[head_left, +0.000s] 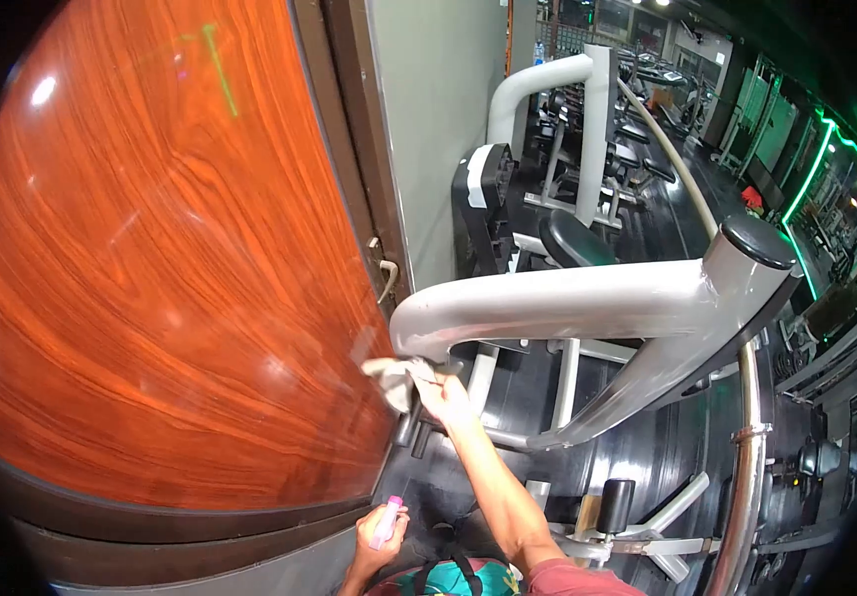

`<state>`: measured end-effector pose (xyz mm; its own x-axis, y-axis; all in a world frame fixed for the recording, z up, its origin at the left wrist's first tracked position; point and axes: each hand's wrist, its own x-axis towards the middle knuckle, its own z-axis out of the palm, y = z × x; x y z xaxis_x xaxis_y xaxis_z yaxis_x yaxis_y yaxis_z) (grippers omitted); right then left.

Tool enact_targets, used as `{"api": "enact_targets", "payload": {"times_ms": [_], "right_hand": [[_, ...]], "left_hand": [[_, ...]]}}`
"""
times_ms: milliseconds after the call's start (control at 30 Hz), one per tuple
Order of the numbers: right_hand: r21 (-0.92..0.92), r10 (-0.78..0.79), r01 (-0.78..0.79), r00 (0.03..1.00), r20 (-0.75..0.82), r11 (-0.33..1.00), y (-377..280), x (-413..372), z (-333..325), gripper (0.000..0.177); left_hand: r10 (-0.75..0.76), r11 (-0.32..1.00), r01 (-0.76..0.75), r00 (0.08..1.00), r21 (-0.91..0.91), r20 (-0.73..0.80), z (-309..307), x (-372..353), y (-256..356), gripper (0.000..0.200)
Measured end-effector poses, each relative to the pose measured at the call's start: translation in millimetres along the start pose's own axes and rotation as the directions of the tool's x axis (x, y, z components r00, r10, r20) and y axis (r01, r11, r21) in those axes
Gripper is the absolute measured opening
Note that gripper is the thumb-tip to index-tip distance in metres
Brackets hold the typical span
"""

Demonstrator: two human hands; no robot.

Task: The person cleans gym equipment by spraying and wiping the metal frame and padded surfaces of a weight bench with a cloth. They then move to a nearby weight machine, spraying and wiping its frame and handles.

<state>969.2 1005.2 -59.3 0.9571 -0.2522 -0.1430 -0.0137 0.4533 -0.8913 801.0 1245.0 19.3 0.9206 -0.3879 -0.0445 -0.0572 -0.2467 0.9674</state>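
Note:
My right hand [438, 390] is stretched forward, its fingers closed on a pale cloth [395, 384]. The cloth hangs at the lower left bend of a thick light-grey machine frame [557, 303], beside the wood-grain door. Nearer my body, my left hand [381, 537] is wrapped round a small pink bottle [387, 521], which points upward. Part of the cloth lies behind my right fingers.
A glossy wood-grain door [170, 278] with a metal handle [387, 278] fills the left side. A metal rail [748, 467] stands at the right. Behind are a black seat [573, 241], gym machines and green light strips.

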Motion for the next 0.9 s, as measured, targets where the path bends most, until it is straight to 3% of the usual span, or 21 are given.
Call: {"api": "enact_targets", "payload": {"times_ms": [33, 67, 100, 167, 200, 267, 300, 333, 433, 467, 533, 600, 667, 700, 767, 867, 900], "right_hand": [[0.349, 0.004, -0.044, 0.993, 0.116, 0.936, -21.8, -4.7, 4.2, 0.029], [0.646, -0.038, -0.121, 0.973, 0.226, 0.753, -36.1, -9.1, 5.1, 0.028], [0.649, -0.042, -0.114, 0.974, 0.221, 0.752, -44.8, -15.7, 5.1, 0.028], [0.387, -0.184, 0.114, 0.972, 0.149, 0.915, -67.7, -30.2, 4.9, 0.028], [0.396, -0.155, 0.038, 0.951, 0.269, 0.917, -138.1, -65.3, 25.1, 0.028], [-0.084, -0.176, 0.175, 0.984, -0.005, 0.981, -127.8, -64.9, 3.5, 0.027], [0.268, -0.131, 0.122, 0.991, 0.017, 0.956, -135.8, -66.2, -9.6, 0.027], [0.789, 0.031, -0.086, 0.996, 0.085, 0.609, -155.7, -73.3, -18.6, 0.031], [0.859, -0.017, 0.018, 1.0, -0.011, 0.512, -180.3, -101.0, -39.0, 0.03], [0.931, -0.003, -0.088, 0.995, 0.096, 0.354, -191.3, -110.3, -50.1, 0.03], [0.946, -0.001, 0.019, 1.0, -0.019, 0.324, -222.9, -132.3, -45.1, 0.03], [0.936, -0.028, 0.109, 0.994, -0.106, 0.336, -235.1, -145.5, -60.2, 0.03], [0.952, -0.076, 0.157, 0.987, -0.142, 0.263, -254.1, -167.9, -73.6, 0.028], [0.887, -0.124, 0.28, 0.96, -0.251, 0.367, -258.6, -175.2, -83.7, 0.027], [0.775, -0.245, 0.441, 0.897, -0.367, 0.452, -282.2, -200.9, -77.1, 0.027], [0.671, -0.452, 0.609, 0.784, -0.427, 0.422, -298.8, -239.1, -61.1, 0.03], [0.557, -0.511, 0.693, 0.717, -0.474, 0.457, -300.3, -246.7, -58.1, 0.03]], "left_hand": [[0.036, 0.999, -0.036, 0.999, 0.01, 0.011, 0.5, 0.3, -1.4, 0.012], [0.038, 0.999, -0.038, 0.999, 0.012, 0.018, 1.4, 0.7, -2.9, 0.012], [0.086, 0.996, -0.086, 0.996, 0.025, -0.003, 2.6, 0.8, -4.3, 0.012], [0.14, 0.989, -0.14, 0.99, 0.038, -0.02, 0.9, 2.7, -3.1, 0.012], [0.109, 0.994, -0.109, 0.994, 0.01, -0.023, 0.4, 1.2, -0.1, 0.013], [0.083, 0.996, -0.084, 0.996, -0.027, -0.021, 2.0, 0.4, -0.9, 0.013], [0.097, 0.995, -0.097, 0.995, -0.014, -0.003, 2.3, -0.6, -6.0, 0.014], [0.117, 0.993, -0.117, 0.993, -0.003, 0.015, 3.4, 1.8, -6.8, 0.014], [0.036, 0.998, -0.033, 0.996, -0.045, 0.081, 9.5, 4.6, 0.7, 0.014], [0.046, 0.998, -0.041, 0.994, -0.054, 0.099, 12.6, 6.5, 1.6, 0.014], [0.141, 0.99, -0.139, 0.984, -0.021, 0.111, 17.9, 11.4, 1.9, 0.013], [0.17, 0.985, -0.166, 0.976, -0.041, 0.134, 22.4, 17.5, 4.1, 0.012], [0.192, 0.981, -0.184, 0.97, -0.064, 0.148, 25.9, 20.0, 7.4, 0.012], [0.18, 0.984, -0.176, 0.97, -0.04, 0.162, 26.0, 21.8, 9.3, 0.012], [0.227, 0.974, -0.22, 0.964, -0.062, 0.141, 30.3, 24.9, 11.4, 0.012], [0.247, 0.969, -0.241, 0.957, -0.057, 0.151, 33.4, 29.8, 3.4, 0.013], [0.251, 0.968, -0.245, 0.955, -0.06, 0.157, 34.1, 29.9, 11.6, 0.013]]}}
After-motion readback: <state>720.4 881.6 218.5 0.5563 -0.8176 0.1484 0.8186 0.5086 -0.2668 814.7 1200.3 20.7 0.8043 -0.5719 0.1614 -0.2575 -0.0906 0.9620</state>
